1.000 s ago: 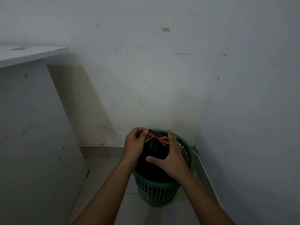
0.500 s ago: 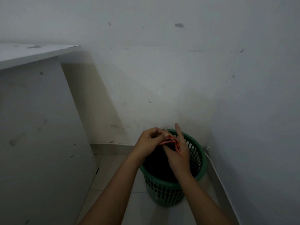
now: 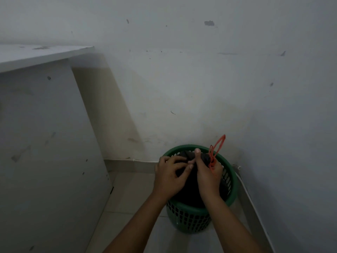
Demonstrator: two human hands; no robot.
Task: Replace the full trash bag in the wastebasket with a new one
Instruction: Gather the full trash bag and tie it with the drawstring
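Note:
A green perforated wastebasket [image 3: 189,219] stands on the tiled floor in the room's corner. A full black trash bag [image 3: 187,190] fills it, gathered at the top. My left hand [image 3: 168,177] has its curled fingers on the gathered bag top. My right hand [image 3: 207,175] grips the bag's neck, thumb up, and holds the orange-red drawstring [image 3: 216,149], whose loop sticks up and to the right above the rim.
A white cabinet side [image 3: 45,152] with a top ledge stands at the left, close to the basket. White walls [image 3: 200,88] meet behind it. A white cable [image 3: 246,190] runs along the right baseboard. Pale floor tiles [image 3: 127,198] lie between cabinet and basket.
The drawstring has come up from across the bag top and now loops upward from my right hand. Both hands have closed in on the bag's neck.

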